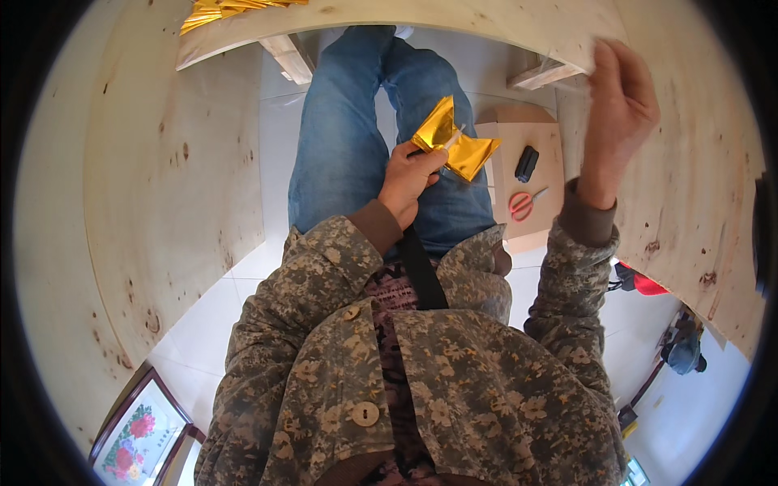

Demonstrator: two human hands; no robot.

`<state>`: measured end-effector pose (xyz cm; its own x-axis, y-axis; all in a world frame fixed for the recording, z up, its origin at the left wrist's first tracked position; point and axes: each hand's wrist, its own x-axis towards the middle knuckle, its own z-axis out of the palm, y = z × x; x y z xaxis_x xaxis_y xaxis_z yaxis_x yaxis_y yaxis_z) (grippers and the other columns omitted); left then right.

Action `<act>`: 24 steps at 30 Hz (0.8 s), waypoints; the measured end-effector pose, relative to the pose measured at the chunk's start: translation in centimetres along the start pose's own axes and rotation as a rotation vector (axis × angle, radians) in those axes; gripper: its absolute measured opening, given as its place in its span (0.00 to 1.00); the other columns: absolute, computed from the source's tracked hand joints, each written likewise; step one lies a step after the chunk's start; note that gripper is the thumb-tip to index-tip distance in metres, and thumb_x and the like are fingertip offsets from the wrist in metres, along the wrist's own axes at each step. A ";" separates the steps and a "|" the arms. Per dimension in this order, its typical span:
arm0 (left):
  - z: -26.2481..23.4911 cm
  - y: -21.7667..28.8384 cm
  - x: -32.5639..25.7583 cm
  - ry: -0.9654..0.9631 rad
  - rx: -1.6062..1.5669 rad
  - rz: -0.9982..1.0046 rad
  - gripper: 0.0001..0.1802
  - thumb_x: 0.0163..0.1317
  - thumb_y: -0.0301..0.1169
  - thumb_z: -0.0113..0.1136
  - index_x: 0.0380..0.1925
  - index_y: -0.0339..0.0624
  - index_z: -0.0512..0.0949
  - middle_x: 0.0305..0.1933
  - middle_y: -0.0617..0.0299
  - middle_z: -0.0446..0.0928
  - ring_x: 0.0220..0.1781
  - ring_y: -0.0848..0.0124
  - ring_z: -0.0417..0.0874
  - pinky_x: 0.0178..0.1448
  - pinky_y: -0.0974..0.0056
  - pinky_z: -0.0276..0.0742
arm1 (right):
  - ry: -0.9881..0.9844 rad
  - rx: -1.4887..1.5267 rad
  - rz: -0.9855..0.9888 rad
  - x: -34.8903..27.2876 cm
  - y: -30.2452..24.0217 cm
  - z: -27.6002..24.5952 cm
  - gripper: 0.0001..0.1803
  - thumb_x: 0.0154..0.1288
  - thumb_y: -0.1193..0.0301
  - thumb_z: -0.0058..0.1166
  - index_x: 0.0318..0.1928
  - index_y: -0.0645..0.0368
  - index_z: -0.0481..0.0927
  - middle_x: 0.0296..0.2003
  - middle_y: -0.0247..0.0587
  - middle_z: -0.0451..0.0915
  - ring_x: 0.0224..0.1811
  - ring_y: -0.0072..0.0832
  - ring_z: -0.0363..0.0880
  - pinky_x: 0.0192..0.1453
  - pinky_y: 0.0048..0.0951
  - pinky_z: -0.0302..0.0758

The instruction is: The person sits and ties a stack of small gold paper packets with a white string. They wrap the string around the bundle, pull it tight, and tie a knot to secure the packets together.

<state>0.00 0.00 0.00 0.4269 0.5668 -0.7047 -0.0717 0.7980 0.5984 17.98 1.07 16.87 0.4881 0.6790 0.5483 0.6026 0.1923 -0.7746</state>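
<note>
Camouflage jacket (454, 381), plywood table (162, 186), white floor tiles (203, 324)

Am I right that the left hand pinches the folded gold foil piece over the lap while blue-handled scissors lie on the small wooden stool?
Not quite: the scissors have red handles, not blue, as the head view shows. The rest holds: the left hand pinches the folded gold foil piece over the lap, and the scissors lie on the small wooden stool.
</note>
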 end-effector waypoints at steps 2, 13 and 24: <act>-0.1 0.5 -0.5 0.013 -0.012 -0.003 0.33 0.62 0.36 0.70 0.63 0.37 0.66 0.50 0.63 0.76 0.46 0.77 0.76 0.51 0.70 0.75 | -0.193 0.013 -0.068 -1.1 -0.5 1.1 0.03 0.68 0.75 0.60 0.39 0.59 0.86 0.26 0.32 0.81 0.27 0.16 0.77 0.31 0.18 0.71; 0.5 0.7 -0.3 -0.004 -0.021 -0.004 0.33 0.62 0.35 0.70 0.63 0.37 0.66 0.50 0.63 0.76 0.50 0.76 0.76 0.54 0.69 0.73 | -0.454 -0.245 0.400 -9.5 2.4 -1.6 0.04 0.62 0.76 0.63 0.36 0.63 0.84 0.16 0.37 0.74 0.18 0.17 0.70 0.24 0.22 0.66; 0.1 0.1 0.1 -0.022 -0.020 0.004 0.37 0.59 0.37 0.72 0.63 0.37 0.64 0.53 0.60 0.76 0.52 0.74 0.76 0.53 0.68 0.73 | -0.332 -0.469 0.276 -14.5 7.0 -4.2 0.05 0.56 0.75 0.66 0.35 0.59 0.86 0.38 0.42 0.86 0.45 0.40 0.83 0.54 0.38 0.75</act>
<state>0.12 0.11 0.05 0.4467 0.5651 -0.6936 -0.0909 0.8000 0.5931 17.74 -10.37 4.84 0.4887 0.8570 0.1634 0.7318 -0.3007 -0.6115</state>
